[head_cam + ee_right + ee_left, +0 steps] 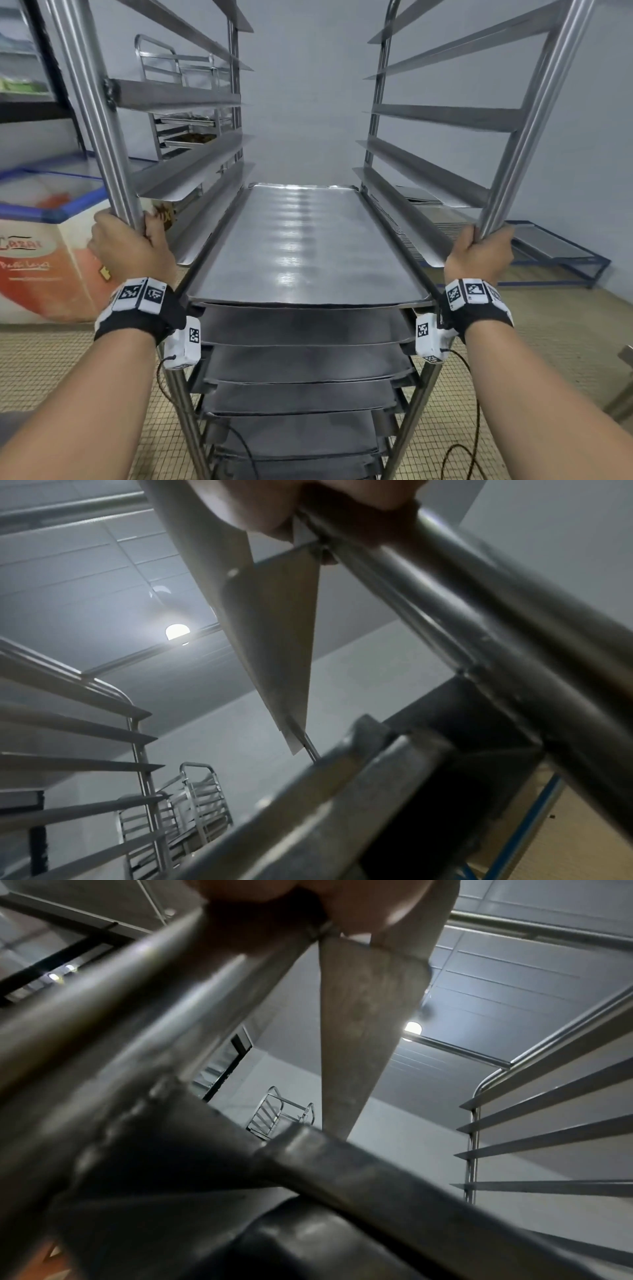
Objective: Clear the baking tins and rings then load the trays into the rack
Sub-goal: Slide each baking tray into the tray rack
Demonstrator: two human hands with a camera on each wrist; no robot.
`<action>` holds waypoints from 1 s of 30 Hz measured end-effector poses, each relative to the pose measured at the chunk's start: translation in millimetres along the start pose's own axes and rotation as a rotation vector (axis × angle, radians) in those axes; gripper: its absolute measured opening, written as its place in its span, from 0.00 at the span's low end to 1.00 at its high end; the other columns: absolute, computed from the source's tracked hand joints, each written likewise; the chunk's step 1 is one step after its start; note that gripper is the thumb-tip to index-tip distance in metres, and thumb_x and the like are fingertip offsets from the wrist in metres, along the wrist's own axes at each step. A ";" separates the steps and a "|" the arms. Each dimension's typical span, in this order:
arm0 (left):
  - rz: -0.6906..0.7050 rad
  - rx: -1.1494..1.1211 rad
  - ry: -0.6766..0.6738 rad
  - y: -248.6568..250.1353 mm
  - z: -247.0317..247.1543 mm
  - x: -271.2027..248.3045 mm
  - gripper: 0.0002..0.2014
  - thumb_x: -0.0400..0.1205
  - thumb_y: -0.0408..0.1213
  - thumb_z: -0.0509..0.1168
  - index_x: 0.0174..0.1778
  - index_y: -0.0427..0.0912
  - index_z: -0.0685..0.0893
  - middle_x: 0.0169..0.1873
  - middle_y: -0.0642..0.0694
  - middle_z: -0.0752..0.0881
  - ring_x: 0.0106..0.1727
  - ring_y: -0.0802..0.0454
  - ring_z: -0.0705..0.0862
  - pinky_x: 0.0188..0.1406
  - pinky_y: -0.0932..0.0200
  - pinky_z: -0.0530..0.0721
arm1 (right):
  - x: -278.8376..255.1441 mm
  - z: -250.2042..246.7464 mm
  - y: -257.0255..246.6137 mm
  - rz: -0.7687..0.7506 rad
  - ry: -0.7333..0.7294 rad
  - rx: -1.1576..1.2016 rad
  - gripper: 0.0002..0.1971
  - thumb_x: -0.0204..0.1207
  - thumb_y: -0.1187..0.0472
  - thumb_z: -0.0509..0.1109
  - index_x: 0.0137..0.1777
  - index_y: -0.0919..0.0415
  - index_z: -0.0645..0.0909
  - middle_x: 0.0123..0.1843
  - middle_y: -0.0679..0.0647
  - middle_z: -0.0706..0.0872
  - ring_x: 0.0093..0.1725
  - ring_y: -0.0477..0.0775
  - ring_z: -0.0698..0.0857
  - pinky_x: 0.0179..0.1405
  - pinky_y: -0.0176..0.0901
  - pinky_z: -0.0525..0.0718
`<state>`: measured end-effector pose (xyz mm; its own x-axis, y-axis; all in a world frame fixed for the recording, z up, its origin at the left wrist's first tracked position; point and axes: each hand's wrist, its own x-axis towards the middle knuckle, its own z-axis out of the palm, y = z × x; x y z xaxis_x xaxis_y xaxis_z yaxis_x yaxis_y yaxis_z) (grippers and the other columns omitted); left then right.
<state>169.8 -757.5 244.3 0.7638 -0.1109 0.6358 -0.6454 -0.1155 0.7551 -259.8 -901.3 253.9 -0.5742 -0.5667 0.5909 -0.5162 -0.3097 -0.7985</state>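
A tall steel rack stands straight ahead of me. Several flat metal trays lie stacked in its lower runners; the upper runners are bare. My left hand grips the rack's left front post, fingers wrapped round the tube. My right hand grips the right front post the same way. In the left wrist view my fingers curl over the post at the top edge. In the right wrist view my fingers close round the post.
A chest freezer with a glass lid stands at the left. A second steel rack holding trays is behind it. A low blue frame with trays sits by the right wall. The floor is small-tiled, with cables hanging from my wristbands.
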 end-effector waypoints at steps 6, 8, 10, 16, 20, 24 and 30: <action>-0.017 -0.033 0.017 2.3 26.6 5.1 0.24 0.77 0.49 0.55 0.57 0.31 0.75 0.53 0.28 0.82 0.57 0.28 0.80 0.56 0.35 0.81 | 12.1 24.8 4.8 0.010 -0.014 -0.035 0.17 0.82 0.55 0.63 0.59 0.71 0.72 0.48 0.68 0.85 0.45 0.68 0.84 0.38 0.49 0.73; -0.023 -0.046 0.020 1.1 39.8 10.7 0.24 0.76 0.49 0.55 0.57 0.32 0.75 0.52 0.28 0.82 0.55 0.28 0.81 0.54 0.34 0.82 | 17.0 39.5 5.3 0.026 -0.024 -0.042 0.17 0.82 0.54 0.63 0.59 0.70 0.72 0.47 0.67 0.84 0.43 0.66 0.82 0.36 0.49 0.72; -0.018 -0.050 0.013 -1.2 55.1 16.9 0.23 0.77 0.48 0.55 0.57 0.30 0.75 0.52 0.27 0.82 0.55 0.27 0.81 0.54 0.35 0.81 | 21.8 56.8 7.5 0.021 -0.029 -0.036 0.17 0.82 0.55 0.63 0.59 0.70 0.71 0.44 0.64 0.82 0.40 0.63 0.79 0.36 0.47 0.70; 0.005 -0.060 0.001 -3.8 106.7 36.6 0.21 0.80 0.43 0.58 0.60 0.28 0.75 0.54 0.25 0.81 0.58 0.25 0.78 0.53 0.38 0.76 | 44.4 113.7 16.3 -0.022 -0.057 0.024 0.15 0.82 0.59 0.63 0.58 0.73 0.70 0.42 0.62 0.78 0.38 0.59 0.74 0.36 0.47 0.68; 0.021 -0.055 0.007 -9.1 143.0 51.9 0.23 0.78 0.44 0.57 0.60 0.28 0.75 0.54 0.23 0.81 0.57 0.24 0.79 0.52 0.37 0.76 | 59.0 155.4 20.3 -0.047 -0.061 0.024 0.16 0.82 0.59 0.64 0.59 0.73 0.71 0.42 0.63 0.77 0.38 0.59 0.73 0.36 0.50 0.71; -0.010 -0.023 -0.002 -12.7 179.2 69.3 0.21 0.80 0.45 0.58 0.58 0.28 0.74 0.54 0.23 0.81 0.57 0.22 0.78 0.50 0.36 0.75 | 72.2 191.5 22.3 -0.029 -0.090 0.035 0.15 0.82 0.60 0.63 0.59 0.72 0.71 0.39 0.61 0.75 0.36 0.60 0.75 0.35 0.53 0.75; -0.029 -0.031 -0.002 -16.0 226.7 89.8 0.21 0.81 0.46 0.59 0.58 0.28 0.74 0.53 0.24 0.82 0.57 0.23 0.78 0.49 0.37 0.76 | 85.2 239.0 26.9 -0.015 -0.088 0.014 0.14 0.81 0.59 0.63 0.59 0.70 0.71 0.39 0.61 0.76 0.35 0.62 0.77 0.35 0.58 0.82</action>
<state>246.4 -989.4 253.1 0.7819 -0.1100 0.6136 -0.6226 -0.0876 0.7776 -170.7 -1140.4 255.3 -0.5083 -0.6261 0.5913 -0.5149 -0.3294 -0.7914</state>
